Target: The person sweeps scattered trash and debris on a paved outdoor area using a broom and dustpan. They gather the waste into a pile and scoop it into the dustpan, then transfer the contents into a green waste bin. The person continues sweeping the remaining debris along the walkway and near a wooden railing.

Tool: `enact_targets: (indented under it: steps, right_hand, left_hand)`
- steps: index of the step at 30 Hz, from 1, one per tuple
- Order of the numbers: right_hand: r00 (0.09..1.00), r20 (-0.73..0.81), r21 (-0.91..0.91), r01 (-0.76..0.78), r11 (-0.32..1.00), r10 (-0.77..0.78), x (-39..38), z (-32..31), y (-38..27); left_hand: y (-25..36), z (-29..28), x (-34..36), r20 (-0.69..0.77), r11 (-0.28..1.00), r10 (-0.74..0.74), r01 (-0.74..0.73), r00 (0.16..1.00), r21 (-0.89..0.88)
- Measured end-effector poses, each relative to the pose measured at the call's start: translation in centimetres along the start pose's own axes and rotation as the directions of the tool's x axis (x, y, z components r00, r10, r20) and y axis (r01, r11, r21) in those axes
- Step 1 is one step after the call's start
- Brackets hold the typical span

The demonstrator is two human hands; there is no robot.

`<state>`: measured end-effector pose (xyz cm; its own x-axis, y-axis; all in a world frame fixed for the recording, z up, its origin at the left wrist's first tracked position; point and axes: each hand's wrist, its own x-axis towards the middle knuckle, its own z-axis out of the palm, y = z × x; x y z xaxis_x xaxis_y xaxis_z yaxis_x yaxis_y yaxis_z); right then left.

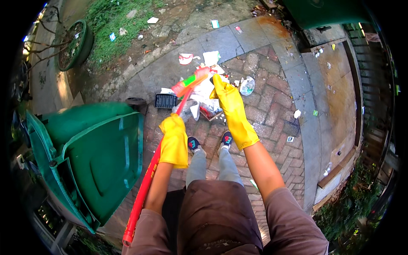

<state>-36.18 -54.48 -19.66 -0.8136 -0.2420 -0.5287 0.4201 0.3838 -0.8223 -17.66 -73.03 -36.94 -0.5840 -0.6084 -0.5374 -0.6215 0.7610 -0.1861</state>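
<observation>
My left hand (173, 138), in a yellow rubber glove, is closed round the red handle of a broom (147, 187). The handle runs back past my left forearm. Its orange and green head (190, 83) hangs over a heap of litter (203, 91). To the right, my right hand (225, 95) wears a matching glove. Its fingers are curled together, and a small dark tip shows at them; what it belongs to is hidden. White paper, clear plastic and a reddish-brown edged piece lie in the heap below. A black plastic tray (166, 101) lies left of the heap.
A large green wheeled bin (100, 155) stands close on my left. Another green bin (327, 12) is at the far right. A potted plant (76, 46) stands far left beside grass. Scraps dot the brick paving (272, 106), and a low ledge (335, 97) borders the right.
</observation>
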Motion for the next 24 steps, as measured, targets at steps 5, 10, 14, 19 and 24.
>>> enact_targets:
  steps: [5, 10, 14, 19, 24]
  right_hand:
    - [0.995, 0.037, 0.196, -0.094, 0.976, 0.088, 0.4, -4.3, 4.2]
    - [0.987, 0.082, -0.063, -0.135, 0.989, 0.140, -2.4, -4.8, 2.5]
    - [0.996, -0.091, -0.100, -0.029, 0.995, 0.020, -5.8, -6.9, 6.4]
    - [0.993, 0.098, -0.273, 0.087, 0.958, -0.062, -7.5, -7.6, 11.5]
    - [0.982, 0.164, 0.187, 0.062, 0.980, -0.094, -6.3, -1.8, 14.5]
  left_hand:
    - [4.7, -6.2, -8.3, 0.108, 0.986, 0.132, -0.142, 0.985, 0.089]
    - [1.4, -6.3, -10.7, 0.115, 0.949, 0.153, -0.178, 0.982, 0.262]
    - [-0.3, -16.0, -7.6, 0.012, 0.961, 0.131, -0.130, 0.991, 0.244]
    - [1.2, -18.5, 2.3, -0.133, 0.935, 0.184, -0.131, 0.974, 0.328]
    - [0.0, -6.5, 16.0, -0.645, 0.981, 0.014, 0.114, 0.764, 0.157]
